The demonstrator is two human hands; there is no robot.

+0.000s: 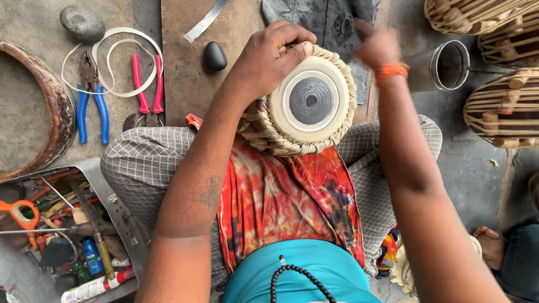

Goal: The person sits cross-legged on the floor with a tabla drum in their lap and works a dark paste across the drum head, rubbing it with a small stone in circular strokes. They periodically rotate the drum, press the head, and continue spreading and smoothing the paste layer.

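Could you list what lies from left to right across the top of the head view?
Grey stone → blue pliers → pink pliers → black stone → left hand → drum → right hand → metal ring

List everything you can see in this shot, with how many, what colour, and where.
Small drum: one, cream head with black centre, on the lap.
Pliers: one, blue handles, upper left floor.
Cutters: one, pink handles, beside the pliers.
White strap loop: one, around both tools.
Stones: grey one top left, black one on the board.
Metal ring: one, silvery, upper right.
Drum shells: at least three, dark with pale lacing, right edge.
Toolbox: one, metal, lower left.
Scissors: one, orange, in the toolbox.
Left hand: gripping the drum's rim.
Right hand: raised, blurred, orange wristband.
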